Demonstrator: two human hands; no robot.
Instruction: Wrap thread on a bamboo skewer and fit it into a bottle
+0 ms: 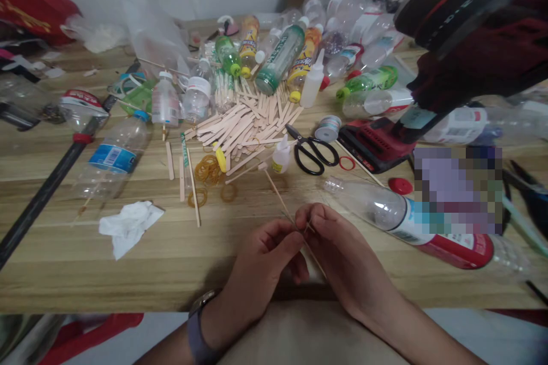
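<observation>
My left hand (274, 254), with a watch on its wrist, pinches a thin wooden stick (277, 194) between thumb and fingers. My right hand (338, 245) closes on the same stick just beside it. The stick slants from a small pale tip near the glue bottle (281, 155) down through both hands, its lower end showing below the fingers. A thin pale strand crosses it at the fingertips; blur hides what it is. Black-handled scissors (311, 154) lie beyond the hands. Rubber bands (209, 169) sit in a small heap to the left.
Popsicle sticks (240, 120) are piled mid-table, with several plastic bottles (280, 57) behind. A red cordless drill (385, 137) stands at right, beside a large lying bottle (460, 245). A labelled bottle (115, 154) and crumpled tissue (131, 225) lie at left.
</observation>
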